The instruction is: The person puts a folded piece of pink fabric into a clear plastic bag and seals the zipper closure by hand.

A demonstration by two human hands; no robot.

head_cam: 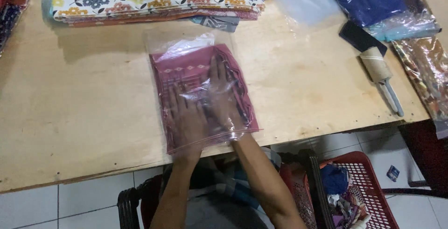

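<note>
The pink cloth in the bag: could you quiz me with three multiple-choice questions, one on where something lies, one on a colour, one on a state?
1. Where does the lint roller lie?
A. right of the bag
B. on the flowered cloth
C. in the basket

2. What colour is the basket on the floor?
A. green
B. red
C. white

3. How are the left hand and right hand?
A. lifted off the table
B. clenched in fists
C. flat inside the bag

Answers:
1 A: it lies on the table towards the right edge.
2 B: its mesh wall is red.
3 C: plastic covers both open hands on the pink cloth.
</note>
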